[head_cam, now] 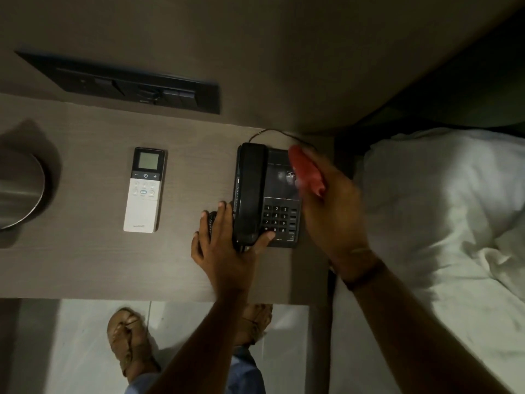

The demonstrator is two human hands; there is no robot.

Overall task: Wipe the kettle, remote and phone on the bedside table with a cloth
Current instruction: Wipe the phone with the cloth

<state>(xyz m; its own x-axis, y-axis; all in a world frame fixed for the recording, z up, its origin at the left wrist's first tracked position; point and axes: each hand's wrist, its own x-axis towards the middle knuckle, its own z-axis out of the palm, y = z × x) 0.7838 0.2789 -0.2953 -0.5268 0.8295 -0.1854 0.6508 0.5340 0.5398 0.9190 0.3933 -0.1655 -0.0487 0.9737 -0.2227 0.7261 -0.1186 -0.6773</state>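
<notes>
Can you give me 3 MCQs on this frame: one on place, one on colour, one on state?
1. Where does the remote lie?
A. between the kettle and the phone
B. on the bed
C. on top of the phone

2. What colour is the cloth?
A. white
B. red
C. blue

3. Where is the handset?
A. lifted off
B. resting on its cradle
C. hanging off the table

Key: 1 A, it lies flat on the table between them. 2 B, red cloth gripped in the right hand over the phone. 3 B, it rests on the base while the left hand steadies the phone.
</notes>
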